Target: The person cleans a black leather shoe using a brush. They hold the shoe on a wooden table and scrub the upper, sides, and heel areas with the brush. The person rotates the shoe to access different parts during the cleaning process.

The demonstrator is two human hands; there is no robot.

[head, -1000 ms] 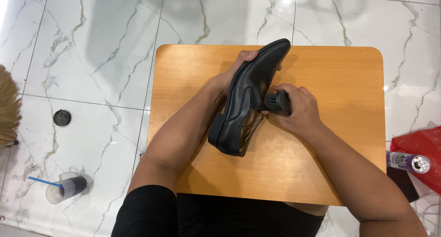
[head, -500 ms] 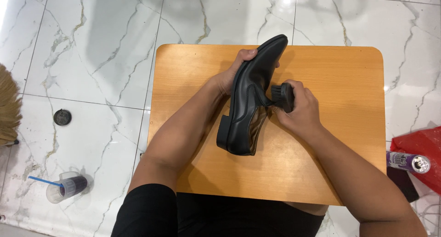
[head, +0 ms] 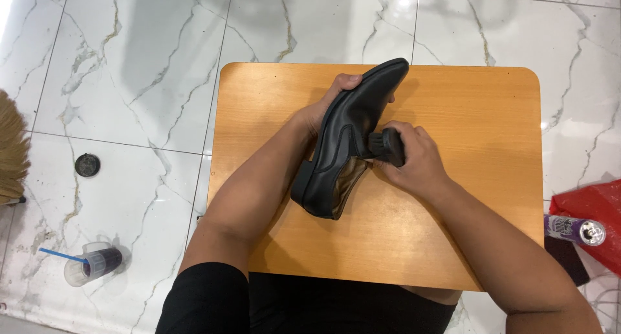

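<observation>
A black leather shoe (head: 346, 140) is held on its side above a small wooden table (head: 479, 198), toe pointing away from the person and heel toward them, its tan lining showing at the opening. The left hand (head: 323, 107) grips it from the far side: the thumb curls over the upper near the toe, while the palm and the other fingers are hidden behind the shoe, so how tightly they close cannot be seen. The right hand (head: 414, 162) is closed around a small dark brush (head: 387, 146), whose end touches the side of the shoe near the opening; most of the brush is covered by the fingers, and its bristles are hard to make out against the black leather. Whether the heel rests on the table or hangs just above it cannot be told. The table stands on a white marble floor (head: 129, 81). To the left, a straw broom (head: 11, 146) is cut off by the picture edge, a round dark drain cover (head: 87, 164) sits in the floor, and a clear plastic cup (head: 94, 263) with a blue straw lies tipped over. At the right edge, a purple spray can (head: 572, 228) lies against a red bag (head: 598, 211), both only partly in view.
</observation>
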